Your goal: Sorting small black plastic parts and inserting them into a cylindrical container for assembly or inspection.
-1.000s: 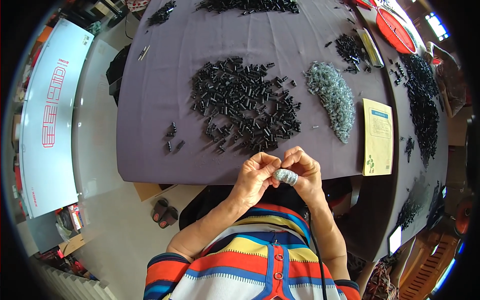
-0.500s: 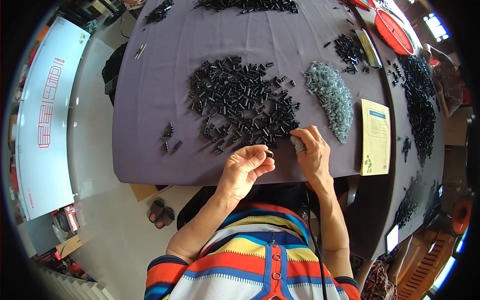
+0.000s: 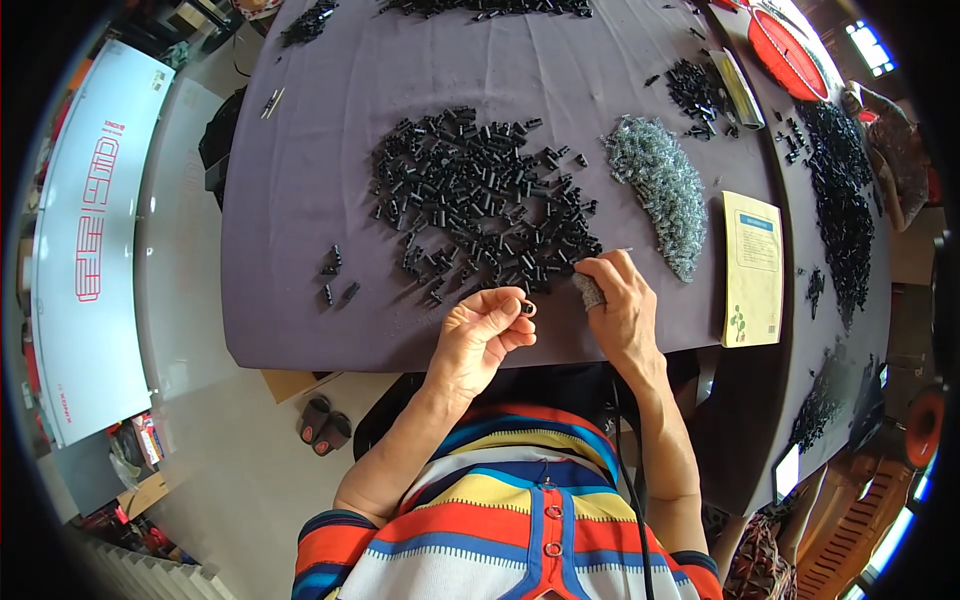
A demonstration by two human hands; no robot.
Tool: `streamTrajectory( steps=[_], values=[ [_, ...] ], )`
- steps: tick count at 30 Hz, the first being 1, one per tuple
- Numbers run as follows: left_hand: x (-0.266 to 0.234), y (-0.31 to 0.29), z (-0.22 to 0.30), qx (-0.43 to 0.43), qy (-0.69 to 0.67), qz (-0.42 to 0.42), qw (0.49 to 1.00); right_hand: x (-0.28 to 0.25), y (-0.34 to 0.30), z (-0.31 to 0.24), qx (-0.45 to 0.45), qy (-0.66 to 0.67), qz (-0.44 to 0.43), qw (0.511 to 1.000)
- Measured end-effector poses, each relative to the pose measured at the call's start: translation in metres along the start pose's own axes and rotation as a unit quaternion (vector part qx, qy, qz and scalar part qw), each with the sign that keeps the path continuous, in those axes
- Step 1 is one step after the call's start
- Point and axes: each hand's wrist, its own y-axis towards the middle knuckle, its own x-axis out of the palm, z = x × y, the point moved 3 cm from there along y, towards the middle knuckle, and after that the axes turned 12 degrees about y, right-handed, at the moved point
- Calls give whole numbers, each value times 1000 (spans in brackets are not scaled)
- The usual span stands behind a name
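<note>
My left hand (image 3: 472,335) pinches a small black tube-shaped piece (image 3: 528,309) between thumb and fingertips, its end facing right. Beside it, my right hand (image 3: 628,310) is curled, with a clump of small clear-grey pieces (image 3: 588,291) showing under its bent fingers. A tiny light sliver lies at the right fingertips, too small to name. Just beyond both hands spreads a wide pile of black tube pieces (image 3: 480,190) on the purple-grey tablecloth (image 3: 290,190). Farther right lies a long heap of small clear pieces (image 3: 660,190).
A yellow booklet or packet (image 3: 752,270) lies right of my right hand. Several loose black pieces (image 3: 333,270) sit at the left. A second table on the right bears more black pieces (image 3: 838,200) and a red basket (image 3: 787,55). A cable (image 3: 640,500) hangs down my front.
My left hand has shifted slightly left with the black piece, opening a wider gap to the right hand. The right fingers have moved a little, and a light sliver now shows at their tips.
</note>
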Motion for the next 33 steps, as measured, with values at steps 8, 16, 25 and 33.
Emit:
streamTrajectory(
  steps=[8,16,25,33],
  values=[
    [2,1,0,3,2,4,1000,5,5,-8,0,-24,-38,999],
    [4,0,-2,0,8,8,1000,5,6,-6,0,-24,-50,998],
    [6,0,1,7,12,7,1000,6,7,-6,25,-36,-56,997],
    [13,4,4,34,57,31,997,1,-6,-20,20,155,-1,988]
  ],
)
